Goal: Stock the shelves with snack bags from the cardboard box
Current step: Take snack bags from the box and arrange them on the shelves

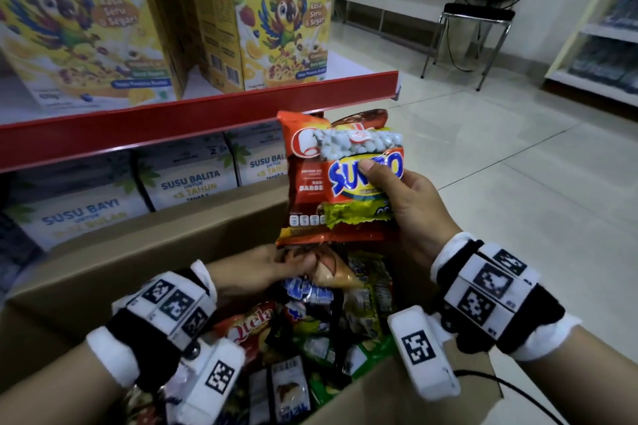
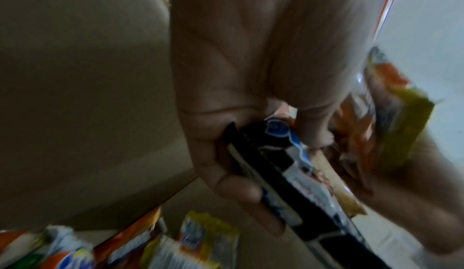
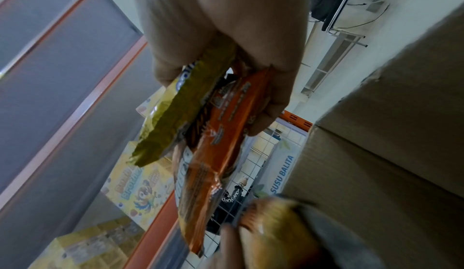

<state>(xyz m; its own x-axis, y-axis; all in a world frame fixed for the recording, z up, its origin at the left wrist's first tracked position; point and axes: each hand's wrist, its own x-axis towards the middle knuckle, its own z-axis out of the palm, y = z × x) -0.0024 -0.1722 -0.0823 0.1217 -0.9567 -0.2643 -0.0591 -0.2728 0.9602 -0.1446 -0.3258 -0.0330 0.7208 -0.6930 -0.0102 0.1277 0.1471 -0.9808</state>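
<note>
Pinching between thumb and curled fingers, the left hand (image 1: 262, 269) has its grip on a dark packet with blue and white print (image 2: 288, 176), low inside the cardboard box (image 1: 145, 252), at about 7 o'clock from the raised stack of bags; the left wrist view shows the packet edge-on, running from the fingers (image 2: 241, 192) toward 5 o'clock. Below that hand, at 6 o'clock in the head view, the box holds a loose heap of snack bags (image 1: 310, 338), among them a red Qtela bag (image 1: 252, 324) and green and yellow packets. Up at 10 o'clock stands the shelf with its red front rail (image 1: 193, 110), carrying yellow cereal boxes (image 1: 283, 10) above and white milk cartons marked "SUSU BALITA" (image 1: 188, 179) below. Moving rightward, the right hand (image 1: 411, 207) grasps a stack of bags held upright above the box: a large red bag (image 1: 303, 190) at the back and a smaller Sukro nut bag (image 1: 359, 162) in front, the thumb pressed on its blue lettering. From the right wrist view the same stack shows as a yellow-green edge (image 3: 175, 118) beside an orange one (image 3: 220, 134), fingers curled round both. Farther off, at 1 o'clock, a black chair (image 1: 473, 24) stands on the pale tiled floor (image 1: 518, 148).
</note>
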